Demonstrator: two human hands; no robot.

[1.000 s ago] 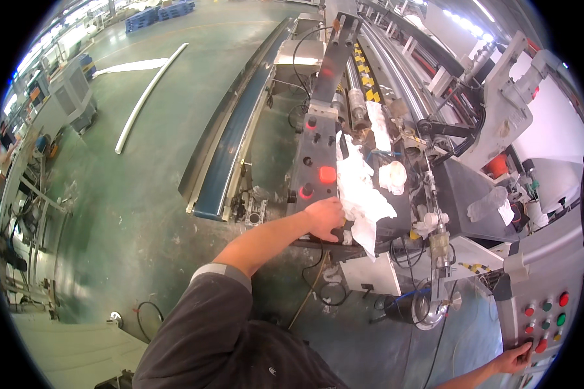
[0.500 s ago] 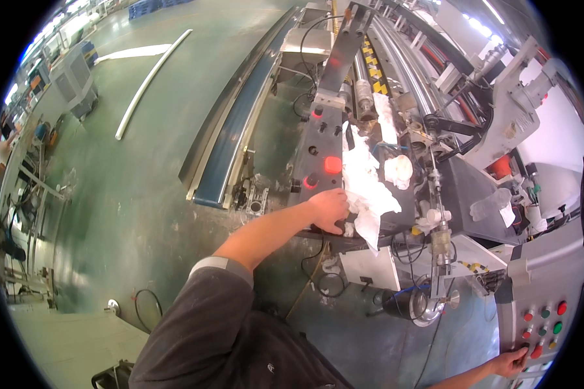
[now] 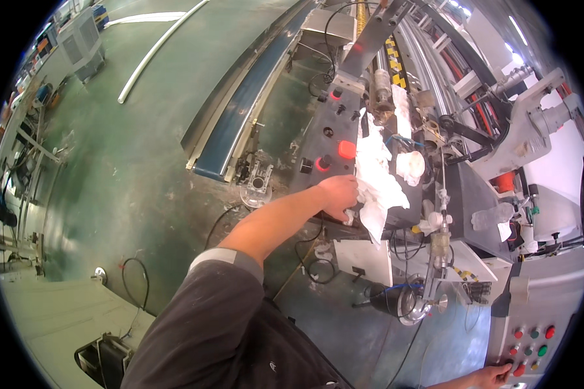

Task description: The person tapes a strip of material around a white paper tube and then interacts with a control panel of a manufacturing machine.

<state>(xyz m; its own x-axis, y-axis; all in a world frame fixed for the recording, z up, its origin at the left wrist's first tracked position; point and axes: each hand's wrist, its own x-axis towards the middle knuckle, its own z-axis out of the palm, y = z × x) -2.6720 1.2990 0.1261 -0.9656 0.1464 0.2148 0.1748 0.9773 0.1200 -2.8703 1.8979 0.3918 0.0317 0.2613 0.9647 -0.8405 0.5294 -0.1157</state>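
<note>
My left hand (image 3: 339,196) rests on the near end of a dark control panel (image 3: 318,144), its fingers curled downward around something small that the hand hides. Just beyond it on the panel are a red square button (image 3: 346,150) and a dark knob with a red ring (image 3: 323,163). Crumpled white cloth or paper (image 3: 375,172) lies against the right side of that hand. At the lower right, my right hand (image 3: 492,376) reaches a grey button box (image 3: 525,305), fingertips closed at a small dark knob (image 3: 509,365) beside a red button (image 3: 519,370).
A blue conveyor belt (image 3: 243,107) runs away on the left. Metal rollers (image 3: 428,71) and machine arms stand at the far right. A white panel (image 3: 363,260) and loose cables hang below the control panel. A long white tube (image 3: 156,50) lies on the green floor.
The view has shifted slightly, so the machine appears a little farther right. My left hand stays at the panel's near end, and my right hand stays at the button box.
</note>
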